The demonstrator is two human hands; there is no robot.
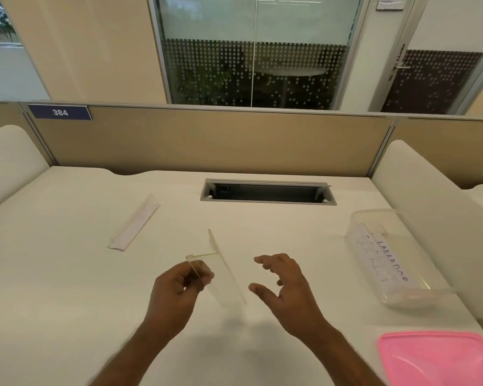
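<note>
Holder: I see a clear acrylic sign holder (pixel 224 270), nearly see-through, with 1 yellow-green top edge. It is tilted above the table (pixel 67 274), front and centre.
Left hand (pixel 176 291): thumb and curled fingers pinch the holder's short flap.
Right hand (pixel 285 285): fingers spread and bent, holding nothing, just beside the long panel.
Edges: the cable slot (pixel 267 192) lies beyond the holder.
Room: a folded paper strip (pixel 135 222) lies left. A clear container (pixel 388 254) and a pink lid (pixel 441 358) lie right, all well apart from my hands.
</note>
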